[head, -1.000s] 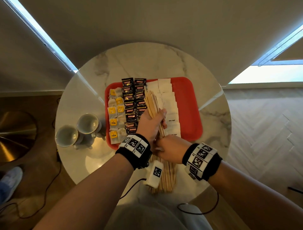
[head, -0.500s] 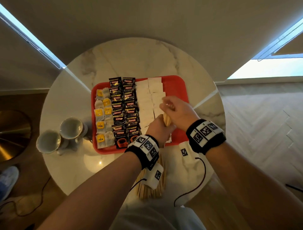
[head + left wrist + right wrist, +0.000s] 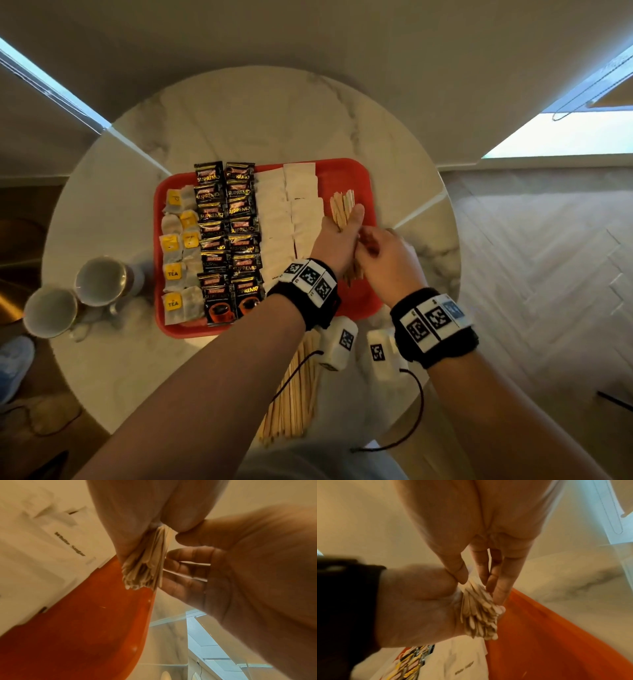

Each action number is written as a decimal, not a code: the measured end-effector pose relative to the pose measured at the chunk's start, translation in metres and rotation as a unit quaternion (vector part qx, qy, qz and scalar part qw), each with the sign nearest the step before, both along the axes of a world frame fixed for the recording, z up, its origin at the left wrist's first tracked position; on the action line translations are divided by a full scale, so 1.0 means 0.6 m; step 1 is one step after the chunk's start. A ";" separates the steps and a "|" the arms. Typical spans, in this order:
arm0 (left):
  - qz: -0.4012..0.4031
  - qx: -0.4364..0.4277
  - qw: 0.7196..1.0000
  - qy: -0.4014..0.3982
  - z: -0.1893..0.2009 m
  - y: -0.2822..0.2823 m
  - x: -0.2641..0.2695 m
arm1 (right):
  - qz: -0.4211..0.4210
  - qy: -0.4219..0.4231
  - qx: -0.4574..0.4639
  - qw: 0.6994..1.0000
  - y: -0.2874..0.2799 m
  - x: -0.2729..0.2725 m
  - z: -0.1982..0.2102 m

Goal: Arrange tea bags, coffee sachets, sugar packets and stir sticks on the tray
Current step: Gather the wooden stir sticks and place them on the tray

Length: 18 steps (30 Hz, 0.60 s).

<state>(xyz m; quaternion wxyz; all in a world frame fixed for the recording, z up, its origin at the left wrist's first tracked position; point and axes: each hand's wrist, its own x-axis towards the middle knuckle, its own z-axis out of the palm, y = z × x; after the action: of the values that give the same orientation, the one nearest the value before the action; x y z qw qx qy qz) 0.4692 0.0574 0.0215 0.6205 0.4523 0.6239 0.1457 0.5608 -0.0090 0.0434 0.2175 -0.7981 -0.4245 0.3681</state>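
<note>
The left hand (image 3: 337,240) grips a bundle of stir sticks (image 3: 342,209) over the bare right part of the red tray (image 3: 352,178), just beside the white sugar packets (image 3: 294,212); the right hand (image 3: 385,260) touches the bundle from the right, thumb and fingers (image 3: 489,574) pinching its sticks. Coffee sachets (image 3: 227,233) and tea bags (image 3: 180,253) fill the tray's left; more sticks (image 3: 291,404) lie on the marble table (image 3: 239,116) near the person; two cups (image 3: 75,294) stand left of the tray.

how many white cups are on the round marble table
2. Both white ceramic cups stand left of the red plastic tray, touching each other: one nearer the tray, the other at the table's left edge. None seem hidden.
</note>
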 end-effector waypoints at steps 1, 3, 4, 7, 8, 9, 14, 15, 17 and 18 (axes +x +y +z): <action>0.010 -0.018 1.000 -0.004 -0.003 0.003 0.006 | -0.002 -0.004 -0.001 1.000 0.007 0.006 -0.005; 0.015 -0.037 0.999 -0.004 -0.003 0.006 0.016 | 0.002 -0.011 -0.016 1.000 0.021 0.015 -0.011; 0.015 -0.035 0.999 -0.006 -0.004 0.006 0.020 | 0.004 -0.018 -0.026 0.999 0.029 0.019 -0.015; -0.028 0.021 0.999 0.010 -0.010 0.008 0.022 | 0.001 -0.038 -0.046 0.998 0.047 0.028 -0.029; -0.060 0.050 0.997 0.028 -0.014 0.007 0.020 | 0.000 -0.046 -0.054 0.997 0.051 0.030 -0.031; -0.090 0.079 0.992 0.044 -0.018 0.006 0.018 | -0.003 -0.053 -0.057 0.997 0.053 0.033 -0.034; -0.153 0.159 0.968 0.116 -0.040 -0.008 0.005 | -0.004 -0.076 -0.053 0.996 0.051 0.037 -0.040; -0.157 0.162 0.966 0.125 -0.040 -0.010 0.003 | -0.003 -0.075 -0.053 0.996 0.049 0.037 -0.042; -0.156 0.168 0.965 0.125 -0.041 -0.011 0.001 | 0.001 -0.076 -0.051 0.996 0.047 0.038 -0.043; -0.152 0.166 0.967 0.122 -0.040 -0.012 0.000 | 0.003 -0.078 -0.051 0.996 0.045 0.038 -0.042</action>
<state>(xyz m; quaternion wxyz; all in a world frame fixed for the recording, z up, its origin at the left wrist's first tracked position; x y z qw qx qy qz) 0.4691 0.0501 -0.0025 0.4710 0.6525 0.5859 0.0952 0.5837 0.0182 0.0183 0.1416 -0.8332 -0.4233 0.3264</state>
